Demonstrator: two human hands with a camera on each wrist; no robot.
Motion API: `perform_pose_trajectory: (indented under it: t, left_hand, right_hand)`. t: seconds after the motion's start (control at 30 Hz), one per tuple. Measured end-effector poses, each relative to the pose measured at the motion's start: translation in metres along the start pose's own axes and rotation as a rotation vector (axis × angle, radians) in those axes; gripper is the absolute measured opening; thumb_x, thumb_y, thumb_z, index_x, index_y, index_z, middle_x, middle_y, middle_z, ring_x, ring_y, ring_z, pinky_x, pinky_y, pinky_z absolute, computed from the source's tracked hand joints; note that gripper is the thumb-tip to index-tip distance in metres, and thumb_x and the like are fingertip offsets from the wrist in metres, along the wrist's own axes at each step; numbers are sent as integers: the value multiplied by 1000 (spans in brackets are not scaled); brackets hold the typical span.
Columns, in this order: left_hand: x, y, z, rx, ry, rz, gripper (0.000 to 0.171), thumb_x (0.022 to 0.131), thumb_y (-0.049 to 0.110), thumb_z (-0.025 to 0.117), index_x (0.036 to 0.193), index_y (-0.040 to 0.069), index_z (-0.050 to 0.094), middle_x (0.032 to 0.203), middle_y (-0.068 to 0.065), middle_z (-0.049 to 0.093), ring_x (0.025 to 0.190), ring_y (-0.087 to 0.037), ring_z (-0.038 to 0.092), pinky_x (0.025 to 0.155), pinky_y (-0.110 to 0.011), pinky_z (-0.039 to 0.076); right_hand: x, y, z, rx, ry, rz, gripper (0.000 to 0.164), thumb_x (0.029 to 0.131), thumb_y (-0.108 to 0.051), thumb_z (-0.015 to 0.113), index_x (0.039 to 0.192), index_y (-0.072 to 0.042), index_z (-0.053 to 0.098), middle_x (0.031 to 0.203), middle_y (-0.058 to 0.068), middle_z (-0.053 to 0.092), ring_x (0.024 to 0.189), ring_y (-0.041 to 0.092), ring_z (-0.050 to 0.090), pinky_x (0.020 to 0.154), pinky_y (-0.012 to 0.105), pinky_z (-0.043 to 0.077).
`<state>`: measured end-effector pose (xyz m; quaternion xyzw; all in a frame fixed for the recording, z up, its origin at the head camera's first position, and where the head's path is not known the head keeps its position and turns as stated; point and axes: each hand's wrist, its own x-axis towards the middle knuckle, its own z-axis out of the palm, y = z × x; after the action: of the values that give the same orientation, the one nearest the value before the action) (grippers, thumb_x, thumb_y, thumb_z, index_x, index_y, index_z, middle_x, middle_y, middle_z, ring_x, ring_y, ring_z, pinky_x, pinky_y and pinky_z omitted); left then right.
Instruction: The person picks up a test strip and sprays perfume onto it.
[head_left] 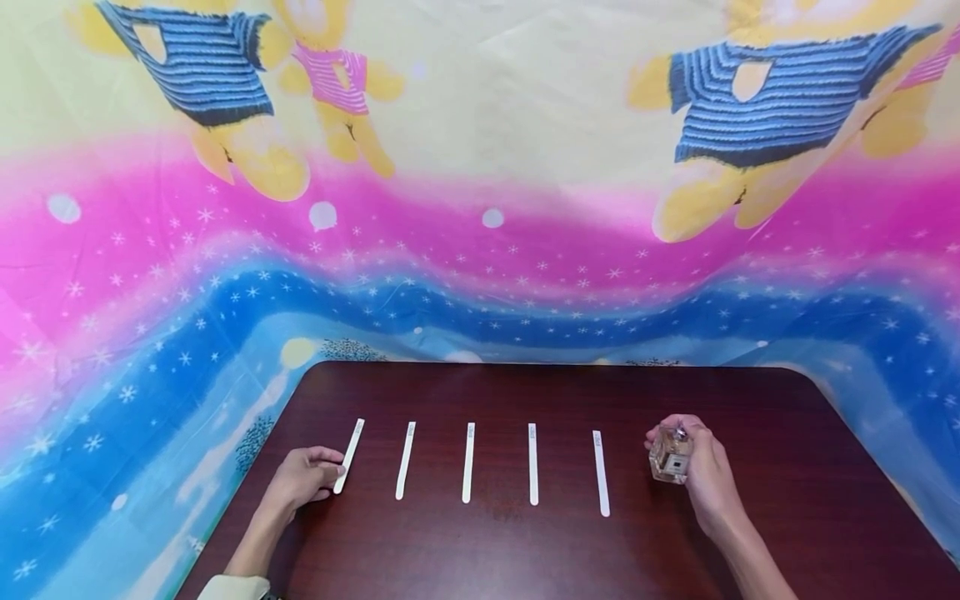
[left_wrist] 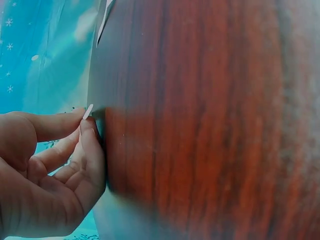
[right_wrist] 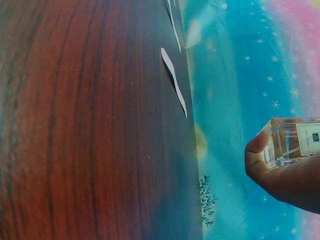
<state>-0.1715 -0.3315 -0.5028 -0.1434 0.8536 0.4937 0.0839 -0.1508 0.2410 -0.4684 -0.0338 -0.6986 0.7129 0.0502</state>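
Glass bottle (head_left: 664, 457): clear, bearing a cream label (right_wrist: 308, 136), at 10 o'clock from the middle of the right grip (head_left: 707, 473).
Right grip: fingers and thumb curled round the bottle.
Held strip (head_left: 352, 448): white, slim, at 2 o'clock from the middle of the left grip (head_left: 300, 479), caught near its 7 o'clock end, the rest running toward 1 o'clock.
Left grip: pinches that strip, seen nearly end-on in the left wrist view.
Four other strips (head_left: 533, 468): spaced apart in a row between the grips, dark marks near their 12 o'clock ends.
Worktop (head_left: 480, 554): dark reddish brown, beneath the row.
Printed cloth (head_left: 480, 175): beyond the worktop at 12 o'clock, curving round toward 10 and 2.
Pale cuff (head_left: 232, 588): at 7 o'clock from the left grip.
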Motion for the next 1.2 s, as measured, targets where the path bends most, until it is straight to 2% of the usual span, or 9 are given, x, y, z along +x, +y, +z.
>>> perform_pose_trajectory:
  t: [0.37, 0.67, 0.8, 0.97, 1.2]
  left_hand:
    - [0, 2, 0, 72, 45, -11, 22, 98, 8, 73, 115, -6, 72, 82, -5, 76, 74, -15, 70, 63, -31, 60]
    - [-3, 5, -3, 140, 90, 20, 22, 96, 11, 77, 112, -4, 74, 79, -6, 76, 71, -17, 67, 61, -30, 57]
    - [-7, 9, -1, 131, 109, 46, 22, 96, 11, 76, 112, -5, 74, 82, -8, 78, 73, -17, 69, 62, -29, 59]
    - [-13, 17, 11, 89, 111, 62, 23, 97, 14, 78, 112, -3, 74, 86, -10, 79, 72, -18, 69, 61, -30, 58]
    - [-20, 28, 39, 26, 106, 87, 22, 95, 14, 80, 109, -3, 75, 84, -12, 79, 71, -19, 72, 63, -31, 63]
  right_hand:
    - [-1, -2, -1, 0, -3, -9, 47, 118, -36, 22, 114, -8, 59, 98, -8, 76, 95, 7, 75, 77, 28, 65]
    - [-1, -3, -3, 4, -11, -2, 47, 118, -37, 22, 114, -9, 59, 99, -8, 76, 97, 7, 75, 76, 30, 66]
    - [-1, -3, -2, 4, -13, -4, 47, 118, -38, 22, 114, -9, 58, 99, -9, 75, 97, 7, 75, 76, 30, 66]
    - [-1, -3, 0, -4, -20, 0, 46, 118, -38, 21, 115, -9, 58, 98, -11, 75, 96, 6, 74, 75, 29, 65]
    - [-1, -3, 2, 2, -26, -3, 45, 118, -37, 21, 113, -11, 59, 99, -9, 75, 95, 5, 74, 75, 28, 65]
